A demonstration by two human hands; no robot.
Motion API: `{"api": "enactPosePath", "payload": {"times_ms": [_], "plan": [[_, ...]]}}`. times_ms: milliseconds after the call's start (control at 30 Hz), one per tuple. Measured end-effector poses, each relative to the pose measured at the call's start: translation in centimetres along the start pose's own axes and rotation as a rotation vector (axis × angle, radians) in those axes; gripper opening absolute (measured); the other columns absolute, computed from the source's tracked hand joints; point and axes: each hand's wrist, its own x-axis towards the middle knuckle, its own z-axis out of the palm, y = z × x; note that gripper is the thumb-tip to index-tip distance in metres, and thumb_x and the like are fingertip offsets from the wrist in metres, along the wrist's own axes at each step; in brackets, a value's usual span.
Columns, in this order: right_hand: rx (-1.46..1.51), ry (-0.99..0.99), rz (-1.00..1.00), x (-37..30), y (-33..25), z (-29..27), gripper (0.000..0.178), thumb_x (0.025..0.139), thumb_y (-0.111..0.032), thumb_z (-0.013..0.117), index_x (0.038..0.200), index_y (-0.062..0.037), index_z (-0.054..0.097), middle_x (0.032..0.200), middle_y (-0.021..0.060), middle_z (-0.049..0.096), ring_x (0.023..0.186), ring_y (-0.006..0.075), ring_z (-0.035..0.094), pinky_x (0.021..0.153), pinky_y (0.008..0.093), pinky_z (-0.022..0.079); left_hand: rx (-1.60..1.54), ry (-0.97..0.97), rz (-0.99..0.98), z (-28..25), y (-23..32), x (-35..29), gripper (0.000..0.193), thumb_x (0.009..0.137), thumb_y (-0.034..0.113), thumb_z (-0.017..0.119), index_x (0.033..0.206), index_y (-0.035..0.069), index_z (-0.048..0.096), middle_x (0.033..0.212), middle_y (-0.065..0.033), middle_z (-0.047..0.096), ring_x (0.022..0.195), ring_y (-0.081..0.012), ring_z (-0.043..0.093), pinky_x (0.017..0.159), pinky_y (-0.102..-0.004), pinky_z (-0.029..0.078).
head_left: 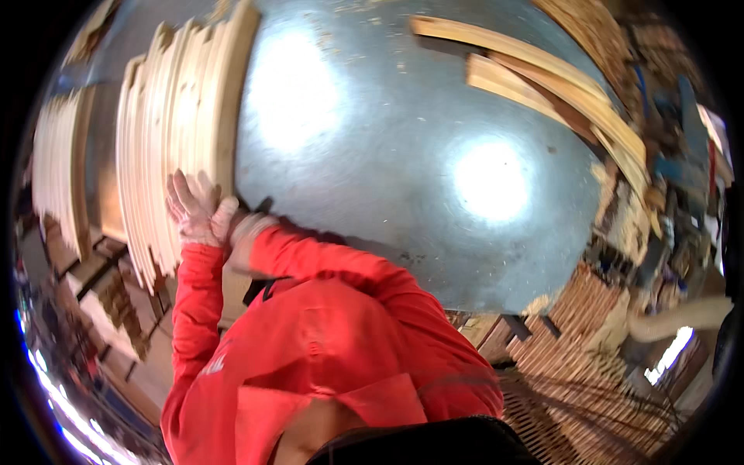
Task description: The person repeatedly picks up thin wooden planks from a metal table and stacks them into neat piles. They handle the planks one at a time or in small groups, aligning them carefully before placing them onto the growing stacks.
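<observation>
A row of pale wooden boards (182, 101) stands close together on the left part of a blue-grey table (387, 186). My left hand (194, 211), in a whitish glove, lies over the near part of these boards with its fingers stretched out. Just to its right is my right hand (244, 236), reaching across in front of me beside the boards' near right side. It is smeared by motion, and its fingers are hidden behind my left hand, so I cannot tell whether it grips a board. Red sleeves cover both arms.
Farther left is a second row of pale boards (62, 163). Several loose boards (535, 58) lie at the table's far right, with sawdust near its edge. Stacked wood strips (573, 349) are piled at the near right, and cut wood blocks (112, 310) at the near left.
</observation>
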Motion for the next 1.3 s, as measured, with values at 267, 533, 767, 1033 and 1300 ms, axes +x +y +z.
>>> {"api": "enactPosePath", "payload": {"times_ms": [267, 533, 767, 1033, 1300], "plan": [[-0.787, 1.185, 0.208, -6.9, 20.4, -21.7, 0.082, 0.082, -0.051, 0.058, 0.146, -0.0070, 0.030, 0.150, 0.0173, 0.031, 0.137, 0.0335, 0.031, 0.114, 0.0477, 0.020, 0.512, -0.350, -0.094, 0.5, -0.6, 0.9, 0.103, 0.072, 0.039, 0.073, 0.150, 0.004, 0.014, 0.152, -0.0247, 0.019, 0.141, -0.0433, 0.017, 0.114, -0.0540, 0.014], [-0.420, 1.159, 0.893, -16.8, 38.7, -32.7, 0.110, 0.076, -0.079, 0.044, 0.152, -0.0096, 0.007, 0.157, 0.0173, 0.014, 0.145, 0.0326, 0.014, 0.116, 0.0499, 0.007, 0.118, -0.358, 0.480, 7.0, 18.4, 21.8, 0.109, 0.068, 0.053, 0.074, 0.148, 0.002, 0.020, 0.150, -0.0254, 0.025, 0.140, -0.0420, 0.020, 0.114, -0.0536, 0.012], [-0.334, 1.210, 0.874, -19.9, 43.2, -35.4, 0.110, 0.076, -0.079, 0.044, 0.152, -0.0087, 0.004, 0.156, 0.0158, 0.018, 0.144, 0.0285, 0.020, 0.116, 0.0435, 0.013, 0.422, -0.647, 0.380, 17.3, 27.4, 31.9, 0.112, 0.066, 0.056, 0.074, 0.151, 0.016, 0.014, 0.154, -0.0177, 0.021, 0.143, -0.0334, 0.018, 0.115, -0.0480, 0.017], [-0.304, 1.094, 0.889, -21.7, 42.6, -31.3, 0.077, 0.086, -0.069, 0.033, 0.135, -0.0108, 0.047, 0.132, 0.0141, 0.055, 0.128, 0.0289, 0.045, 0.109, 0.0419, 0.026, -0.466, -0.859, 0.095, 14.5, 22.9, 24.1, 0.076, 0.073, 0.034, 0.069, 0.134, -0.003, 0.042, 0.109, -0.0191, 0.063, 0.098, -0.0255, 0.062, 0.085, -0.0348, 0.050], [-0.574, 1.086, 0.306, -22.7, 35.1, -10.5, 0.054, 0.080, -0.058, 0.055, 0.109, -0.0141, 0.068, 0.108, 0.0073, 0.066, 0.111, 0.0261, 0.054, 0.106, 0.0413, 0.032, -1.693, -1.092, -0.714, 10.0, 10.0, 2.3, 0.069, 0.085, 0.054, 0.058, 0.133, 0.007, 0.044, 0.067, -0.0028, 0.050, 0.051, -0.0141, 0.050, 0.045, -0.0298, 0.046]]}}
